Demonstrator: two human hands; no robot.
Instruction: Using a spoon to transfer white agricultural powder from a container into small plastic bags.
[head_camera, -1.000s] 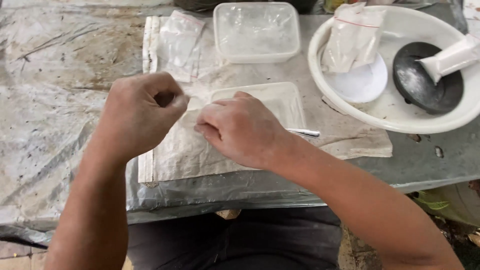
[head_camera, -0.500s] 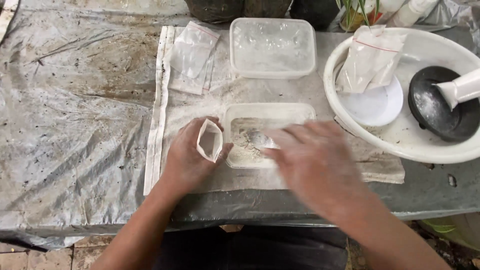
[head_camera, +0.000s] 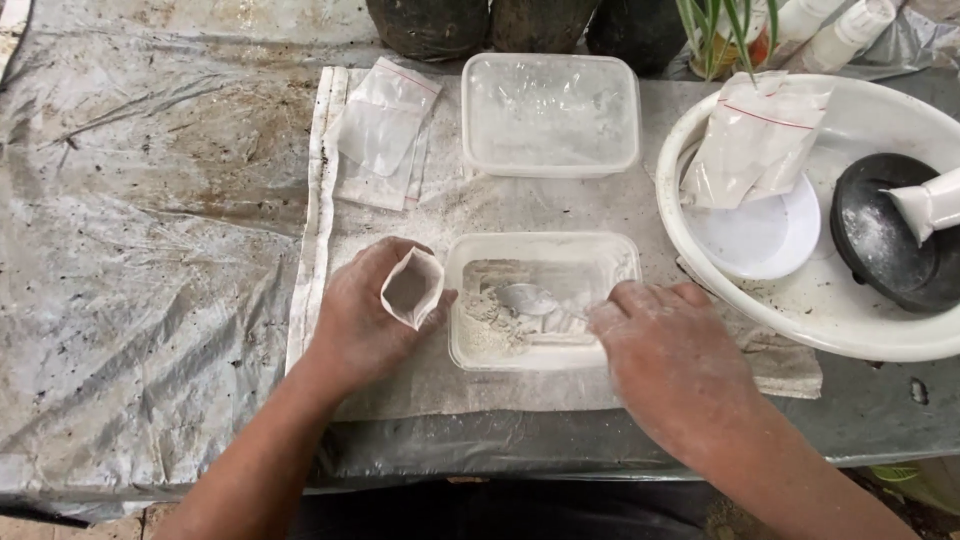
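Note:
My left hand (head_camera: 362, 318) holds a small clear plastic bag (head_camera: 412, 287) with its mouth spread wide, just left of a shallow clear plastic container (head_camera: 602, 262). That container holds greyish-white powder (head_camera: 488, 318) in its left half. My right hand (head_camera: 668, 360) grips the handle of a metal spoon (head_camera: 530, 299), whose bowl lies in the container beside the powder. Both hands are dusted with powder.
A second clear container (head_camera: 550, 112) stands behind the first. Small zip bags (head_camera: 383, 128) lie at the back left on the white cloth (head_camera: 320, 200). To the right a white basin (head_camera: 690, 240) holds a powder-filled bag (head_camera: 755, 140), a white dish and a black mortar (head_camera: 885, 235) with a pestle.
My hands have come apart: the left now holds the small bag spread wide beside the container, and the right has moved to the spoon lying in the powder.

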